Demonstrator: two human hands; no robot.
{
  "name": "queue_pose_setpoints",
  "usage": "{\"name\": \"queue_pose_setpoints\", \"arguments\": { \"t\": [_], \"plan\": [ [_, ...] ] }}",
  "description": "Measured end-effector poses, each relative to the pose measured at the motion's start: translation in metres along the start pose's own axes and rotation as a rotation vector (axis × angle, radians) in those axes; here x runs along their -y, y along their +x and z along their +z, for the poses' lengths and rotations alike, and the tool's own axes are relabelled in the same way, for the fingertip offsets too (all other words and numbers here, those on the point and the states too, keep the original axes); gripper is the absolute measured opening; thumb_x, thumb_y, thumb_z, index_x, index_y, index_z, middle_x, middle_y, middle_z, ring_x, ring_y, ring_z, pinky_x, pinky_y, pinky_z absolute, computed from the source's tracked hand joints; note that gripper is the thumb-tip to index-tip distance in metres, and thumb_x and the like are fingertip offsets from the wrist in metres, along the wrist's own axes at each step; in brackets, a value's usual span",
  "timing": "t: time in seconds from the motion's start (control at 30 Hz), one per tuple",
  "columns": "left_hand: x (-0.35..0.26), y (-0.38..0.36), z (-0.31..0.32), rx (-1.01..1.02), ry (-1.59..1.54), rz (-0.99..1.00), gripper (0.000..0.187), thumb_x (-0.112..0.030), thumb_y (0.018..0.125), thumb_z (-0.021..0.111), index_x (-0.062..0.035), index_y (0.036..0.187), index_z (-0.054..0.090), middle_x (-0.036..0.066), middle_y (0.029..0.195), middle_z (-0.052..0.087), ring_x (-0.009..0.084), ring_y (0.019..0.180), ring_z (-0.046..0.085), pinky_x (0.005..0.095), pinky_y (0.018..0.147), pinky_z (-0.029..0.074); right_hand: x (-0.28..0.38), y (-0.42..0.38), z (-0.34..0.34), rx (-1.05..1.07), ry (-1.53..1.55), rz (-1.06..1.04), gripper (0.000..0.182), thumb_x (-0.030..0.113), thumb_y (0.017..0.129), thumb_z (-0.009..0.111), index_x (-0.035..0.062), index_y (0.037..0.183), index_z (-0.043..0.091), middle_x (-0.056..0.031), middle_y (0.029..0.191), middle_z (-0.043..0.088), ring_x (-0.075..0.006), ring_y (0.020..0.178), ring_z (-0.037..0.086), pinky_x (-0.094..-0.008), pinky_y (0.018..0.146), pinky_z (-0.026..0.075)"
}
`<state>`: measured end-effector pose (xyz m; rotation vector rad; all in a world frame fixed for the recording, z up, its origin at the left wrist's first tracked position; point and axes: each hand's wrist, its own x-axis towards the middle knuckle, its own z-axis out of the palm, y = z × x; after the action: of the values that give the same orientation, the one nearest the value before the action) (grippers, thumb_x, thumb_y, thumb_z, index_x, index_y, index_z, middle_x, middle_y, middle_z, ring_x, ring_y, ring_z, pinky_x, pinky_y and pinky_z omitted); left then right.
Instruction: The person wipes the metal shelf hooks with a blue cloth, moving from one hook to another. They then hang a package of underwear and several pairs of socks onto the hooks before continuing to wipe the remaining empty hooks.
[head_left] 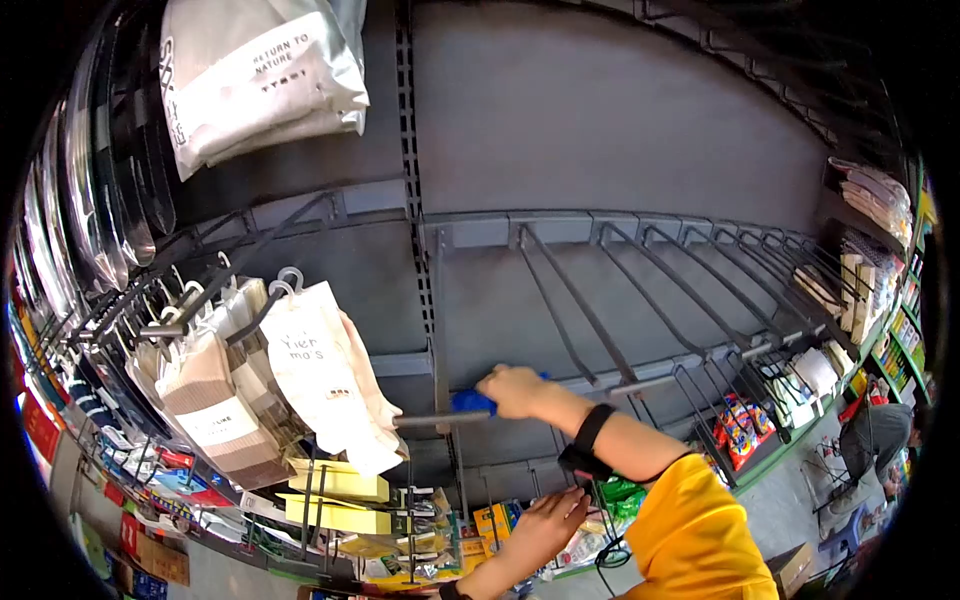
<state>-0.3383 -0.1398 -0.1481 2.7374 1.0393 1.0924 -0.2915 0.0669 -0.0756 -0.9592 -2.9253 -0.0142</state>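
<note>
My right hand (515, 391) is closed on a blue cloth (472, 402), pressed against the grey horizontal rail (440, 418) of a display rack. Bits of the cloth show on both sides of my fingers. Lower down, my left hand (545, 528) hangs in front of the lower hooks with its fingers loosely stretched out and nothing visible in them. Left of the cloth, a white pair of socks (330, 370) hangs on a hook near the rail's end.
Bare metal hooks (640, 290) stick out from the grey back panel (620, 110). Packed brown socks (215, 410) hang at left, below a white bag (270, 85). Yellow boxes (340, 500) lie below. At far right a person (870, 445) sits near green shelves (905, 345).
</note>
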Motion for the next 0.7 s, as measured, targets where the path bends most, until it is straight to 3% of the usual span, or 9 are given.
{"name": "queue_pose_setpoints", "arguments": {
  "t": [0.03,0.1,0.17,0.3,0.37,0.4,0.5,0.63,0.7],
  "plan": [
    [0.000,0.000,-0.001,0.011,-0.010,-0.001,0.027,-0.013,0.076,0.063,-0.0017,0.101,0.059,0.011,0.107,0.057,0.0253,0.095,0.058,0.0333,0.080,0.048,-0.003,-0.011,-0.006,0.114,-0.026,0.176,0.030,0.005,0.067,0.057,0.0051,0.097,0.061,-0.0144,0.092,0.062,-0.0323,0.092,0.058,-0.0411,0.077,0.048],
    [0.000,0.001,0.000,0.008,0.003,0.010,0.025,-0.012,0.076,0.063,-0.0020,0.099,0.059,0.011,0.106,0.057,0.0253,0.097,0.058,0.0334,0.081,0.048,-0.060,-0.029,0.030,0.056,-0.006,0.310,0.024,0.009,0.069,0.055,0.0058,0.091,0.063,-0.0166,0.085,0.063,-0.0340,0.085,0.060,-0.0433,0.072,0.049],
    [-0.001,0.003,-0.001,0.014,0.001,0.008,0.025,-0.011,0.075,0.063,-0.0018,0.098,0.059,0.011,0.106,0.057,0.0254,0.098,0.058,0.0340,0.083,0.048,-0.054,-0.053,-0.007,0.164,0.018,0.383,0.023,0.010,0.067,0.055,0.0038,0.088,0.063,-0.0188,0.084,0.063,-0.0354,0.082,0.061,-0.0427,0.068,0.049],
    [-0.002,0.004,-0.003,0.006,0.004,0.018,0.027,-0.012,0.074,0.065,-0.0005,0.098,0.059,0.011,0.106,0.058,0.0259,0.098,0.058,0.0345,0.083,0.048,-0.068,-0.088,-0.051,0.314,-0.032,0.600,0.027,0.011,0.071,0.055,-0.0001,0.094,0.065,-0.0199,0.094,0.063,-0.0339,0.091,0.061,-0.0414,0.076,0.049],
    [-0.004,0.004,-0.003,0.008,0.004,0.023,0.027,-0.012,0.074,0.065,0.0000,0.098,0.059,0.011,0.106,0.058,0.0261,0.099,0.058,0.0346,0.083,0.048,-0.081,-0.096,-0.053,0.111,-0.024,0.602,0.025,0.009,0.069,0.056,-0.0002,0.090,0.064,-0.0213,0.093,0.063,-0.0357,0.089,0.061,-0.0432,0.075,0.049],
    [-0.005,0.005,-0.003,0.004,0.001,0.013,0.028,-0.012,0.074,0.065,0.0003,0.098,0.059,0.011,0.106,0.058,0.0259,0.099,0.058,0.0346,0.083,0.048,-0.078,-0.098,-0.052,0.111,-0.019,0.609,0.025,0.009,0.069,0.056,-0.0002,0.090,0.064,-0.0213,0.093,0.063,-0.0357,0.089,0.061,-0.0432,0.075,0.049],
    [-0.007,0.006,-0.005,0.013,0.012,0.011,0.028,-0.012,0.074,0.066,0.0006,0.098,0.059,0.012,0.106,0.058,0.0253,0.098,0.059,0.0345,0.083,0.048,-0.051,-0.082,-0.040,-0.228,0.052,0.363,0.024,0.004,0.066,0.057,-0.0003,0.090,0.055,-0.0212,0.087,0.062,-0.0377,0.086,0.060,-0.0448,0.075,0.049],
    [-0.006,0.006,-0.004,0.001,0.020,0.017,0.029,-0.012,0.073,0.067,0.0007,0.098,0.059,0.012,0.106,0.058,0.0249,0.096,0.060,0.0344,0.081,0.049,-0.017,-0.069,0.002,-0.193,-0.017,0.145,0.027,0.001,0.068,0.056,-0.0012,0.094,0.056,-0.0192,0.099,0.059,-0.0371,0.092,0.057,-0.0422,0.080,0.049],
    [-0.006,0.006,-0.006,0.009,0.027,0.003,0.029,-0.012,0.073,0.067,0.0006,0.099,0.059,0.012,0.106,0.058,0.0249,0.095,0.060,0.0342,0.081,0.049,-0.027,-0.067,0.003,-0.139,0.004,0.192,0.027,0.002,0.068,0.056,-0.0008,0.095,0.057,-0.0194,0.098,0.060,-0.0367,0.092,0.057,-0.0424,0.079,0.049]
  ]
}}
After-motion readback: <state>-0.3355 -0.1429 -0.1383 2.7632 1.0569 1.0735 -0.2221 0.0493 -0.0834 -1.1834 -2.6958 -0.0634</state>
